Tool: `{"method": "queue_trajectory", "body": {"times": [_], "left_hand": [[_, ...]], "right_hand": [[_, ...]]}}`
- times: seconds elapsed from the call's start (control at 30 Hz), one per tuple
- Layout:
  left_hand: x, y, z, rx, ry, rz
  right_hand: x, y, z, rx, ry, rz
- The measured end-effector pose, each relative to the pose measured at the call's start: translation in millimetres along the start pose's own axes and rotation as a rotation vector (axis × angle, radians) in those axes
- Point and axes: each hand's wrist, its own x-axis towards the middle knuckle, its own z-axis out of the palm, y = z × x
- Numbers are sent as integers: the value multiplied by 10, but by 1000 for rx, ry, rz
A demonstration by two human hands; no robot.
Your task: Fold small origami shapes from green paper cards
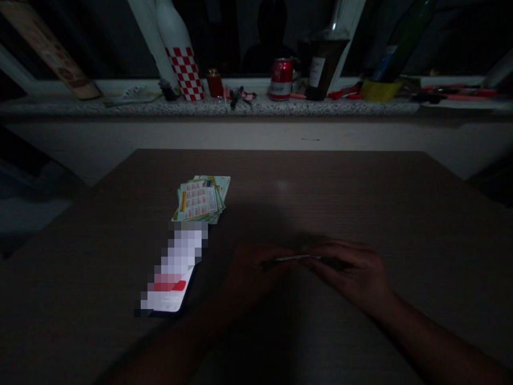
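- By judgement, work under way: thin pale piece off the table and in both hands, not yet set down.
- Left over: printed cards in a loose, fanned stack, inward from the table's far-left corner, with no hand on them. Cannot tell handled cards from unhandled ones, nor how much remains.
- Position of thin pale piece: over the middle of the table, well in from both side edges. Seen nearly edge-on; cannot read any printing or count layers.
- At its left end: left hand, thumb and fingers clamped on it, mostly lost in shadow.
- At its right end: right hand, likewise clamped between thumb and fingers, knuckles arched, palm turned inward.
- Fingertips of both hands close together; cannot tell whether touching each other.
- Arms in from the near side, slanting toward each other, wrists low over the table.
- Left of the hands: phone, screen lit, flat on the table, just nearside of the stack.
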Motion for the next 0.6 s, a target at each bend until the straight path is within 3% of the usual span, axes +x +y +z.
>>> {"method": "queue_trajectory", "body": {"times": [0.33, 0.6], "left_hand": [[-11, -38, -43, -25, 0, -3], [-4, -46, -58, -93, 6, 3]], "right_hand": [[37, -53, -2, 14, 2, 151], [30, -57, -20, 12, -36, 131]]}}
